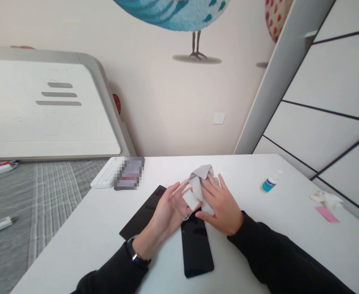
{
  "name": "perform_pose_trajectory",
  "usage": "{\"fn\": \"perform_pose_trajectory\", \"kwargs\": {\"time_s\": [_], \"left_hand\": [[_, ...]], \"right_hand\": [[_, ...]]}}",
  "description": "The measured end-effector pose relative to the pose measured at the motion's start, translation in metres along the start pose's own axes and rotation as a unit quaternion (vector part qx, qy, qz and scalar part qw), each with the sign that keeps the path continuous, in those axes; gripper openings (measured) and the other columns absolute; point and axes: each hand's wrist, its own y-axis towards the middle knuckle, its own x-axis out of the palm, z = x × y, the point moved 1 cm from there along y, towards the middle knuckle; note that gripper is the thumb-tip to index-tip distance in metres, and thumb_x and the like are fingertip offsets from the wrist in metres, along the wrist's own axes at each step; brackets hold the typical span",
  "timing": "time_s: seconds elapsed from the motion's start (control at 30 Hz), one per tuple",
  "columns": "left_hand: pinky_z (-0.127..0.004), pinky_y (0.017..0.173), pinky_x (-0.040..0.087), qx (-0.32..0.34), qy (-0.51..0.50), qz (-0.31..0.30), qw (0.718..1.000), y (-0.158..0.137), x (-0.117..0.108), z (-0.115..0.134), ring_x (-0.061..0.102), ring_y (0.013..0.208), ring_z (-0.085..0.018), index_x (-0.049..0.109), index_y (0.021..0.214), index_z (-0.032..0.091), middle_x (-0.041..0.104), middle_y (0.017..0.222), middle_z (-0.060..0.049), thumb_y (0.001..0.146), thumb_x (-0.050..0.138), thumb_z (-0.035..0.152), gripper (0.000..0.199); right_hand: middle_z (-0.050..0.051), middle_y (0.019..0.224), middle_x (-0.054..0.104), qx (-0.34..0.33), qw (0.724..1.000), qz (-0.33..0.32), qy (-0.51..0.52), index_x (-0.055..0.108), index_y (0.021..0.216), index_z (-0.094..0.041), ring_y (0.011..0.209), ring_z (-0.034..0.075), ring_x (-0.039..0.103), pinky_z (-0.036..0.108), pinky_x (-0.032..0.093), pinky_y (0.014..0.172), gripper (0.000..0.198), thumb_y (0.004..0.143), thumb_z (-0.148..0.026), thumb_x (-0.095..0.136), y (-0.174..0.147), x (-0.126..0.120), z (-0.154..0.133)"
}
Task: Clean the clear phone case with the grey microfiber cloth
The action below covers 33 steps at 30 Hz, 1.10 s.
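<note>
A clear phone case point(179, 207) lies along the palm of my left hand point(166, 214), whose thumb and fingers close round its edges. My right hand point(225, 208) has its fingers on a light grey cloth point(202, 173), bunched against the case's far end. Some of those fingertips are hidden in the cloth's folds. Just below both hands, a black phone point(197, 249) rests on the white table, its far end partly covered by the case and hands. Beside my left wrist lies a larger flat black slab point(144, 214), partly hidden by my left arm.
A small bottle with a blue and yellow label point(268, 184) stands at the right. Farther right lie crumpled white tissue point(326, 199) and a pink slip point(326, 214). A white tray-like object point(104, 175) and a blurred dark-edged rectangle point(129, 173) sit at the far left edge.
</note>
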Motion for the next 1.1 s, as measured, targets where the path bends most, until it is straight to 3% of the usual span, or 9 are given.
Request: {"fn": "perform_pose_trajectory", "kwargs": {"time_s": [0.1, 0.17, 0.3, 0.4, 0.5, 0.63, 0.87, 1.0, 1.1], "left_hand": [[-0.034, 0.089, 0.055, 0.007, 0.002, 0.008, 1.0, 0.0, -0.003, -0.003, 0.072, 0.101, -0.025, 0.067, 0.13, 0.012, 0.076, 0.114, -0.013, 0.103, 0.047, 0.035, 0.041], [-0.035, 0.094, 0.054, 0.008, 0.004, 0.005, 1.0, 0.0, -0.002, -0.003, 0.07, 0.109, -0.027, 0.063, 0.137, 0.012, 0.075, 0.118, -0.013, 0.102, 0.048, 0.035, 0.045], [-0.036, 0.091, 0.056, 0.001, 0.011, -0.021, 1.0, -0.002, 0.004, 0.0, 0.07, 0.107, -0.026, 0.06, 0.141, 0.012, 0.073, 0.123, -0.015, 0.102, 0.046, 0.036, 0.047], [-0.036, 0.086, 0.058, -0.002, 0.014, -0.035, 0.999, -0.004, 0.006, 0.002, 0.07, 0.102, -0.025, 0.06, 0.141, 0.014, 0.071, 0.126, -0.015, 0.102, 0.045, 0.037, 0.048], [-0.032, 0.079, 0.057, 0.004, 0.022, -0.025, 0.999, -0.003, 0.001, 0.001, 0.071, 0.095, -0.022, 0.066, 0.133, 0.014, 0.073, 0.122, -0.013, 0.101, 0.049, 0.034, 0.041], [-0.031, 0.088, 0.055, 0.012, 0.027, -0.002, 1.0, -0.002, -0.004, -0.003, 0.072, 0.096, -0.023, 0.069, 0.128, 0.011, 0.078, 0.11, -0.011, 0.1, 0.052, 0.033, 0.039], [-0.032, 0.078, 0.057, 0.013, 0.033, -0.026, 0.999, -0.003, 0.006, 0.002, 0.072, 0.095, -0.023, 0.062, 0.139, 0.016, 0.073, 0.124, -0.013, 0.099, 0.051, 0.035, 0.046], [-0.031, 0.085, 0.056, 0.026, 0.041, 0.0, 0.999, -0.003, 0.002, -0.001, 0.072, 0.1, -0.024, 0.067, 0.133, 0.015, 0.076, 0.119, -0.011, 0.098, 0.055, 0.034, 0.042], [-0.032, 0.1, 0.051, 0.03, 0.048, 0.011, 0.998, -0.002, -0.001, -0.005, 0.07, 0.11, -0.025, 0.065, 0.138, 0.013, 0.076, 0.121, -0.012, 0.099, 0.055, 0.036, 0.046]], "right_hand": [[0.014, 0.151, 0.058, -0.11, 0.991, -0.055, 0.053, 0.055, 0.146, -0.017, 0.152, 0.037, 0.038, 0.067, 0.018, 0.126, 0.082, 0.098, -0.079, 0.035, 0.0, -0.002, -0.011], [0.011, 0.149, 0.062, -0.129, 0.988, -0.053, 0.064, 0.057, 0.144, -0.02, 0.15, 0.033, 0.042, 0.064, 0.019, 0.127, 0.071, 0.101, -0.073, 0.039, 0.0, -0.005, -0.013], [0.014, 0.147, 0.063, 0.0, 0.999, 0.049, 0.02, 0.061, 0.14, -0.017, 0.144, 0.032, 0.05, 0.065, 0.018, 0.126, 0.053, 0.109, -0.054, 0.036, 0.0, -0.009, -0.001], [0.021, 0.152, 0.056, 0.037, 0.997, 0.066, -0.002, 0.054, 0.147, -0.01, 0.147, 0.038, 0.046, 0.069, 0.014, 0.125, 0.069, 0.108, -0.061, 0.032, -0.001, -0.007, 0.005], [0.021, 0.156, 0.051, -0.025, 0.999, 0.006, 0.023, 0.051, 0.15, -0.009, 0.152, 0.043, 0.036, 0.071, 0.017, 0.124, 0.088, 0.099, -0.078, 0.033, 0.0, -0.004, -0.002], [0.011, 0.154, 0.056, -0.132, 0.986, -0.078, 0.064, 0.053, 0.148, -0.02, 0.152, 0.034, 0.038, 0.065, 0.019, 0.126, 0.075, 0.1, -0.075, 0.04, 0.001, -0.007, -0.013], [0.021, 0.155, 0.053, 0.044, 0.998, 0.04, -0.019, 0.052, 0.149, -0.011, 0.148, 0.039, 0.045, 0.073, 0.014, 0.123, 0.069, 0.107, -0.063, 0.034, 0.0, -0.009, 0.002], [0.015, 0.152, 0.058, -0.082, 0.996, -0.015, 0.045, 0.059, 0.142, -0.015, 0.151, 0.039, 0.039, 0.068, 0.016, 0.125, 0.075, 0.1, -0.075, 0.04, -0.001, -0.005, -0.011], [0.008, 0.129, 0.074, -0.161, 0.982, -0.021, 0.095, 0.069, 0.125, -0.02, 0.143, 0.03, 0.052, 0.057, 0.016, 0.129, 0.055, 0.104, -0.064, 0.045, -0.001, -0.007, -0.02]]}}
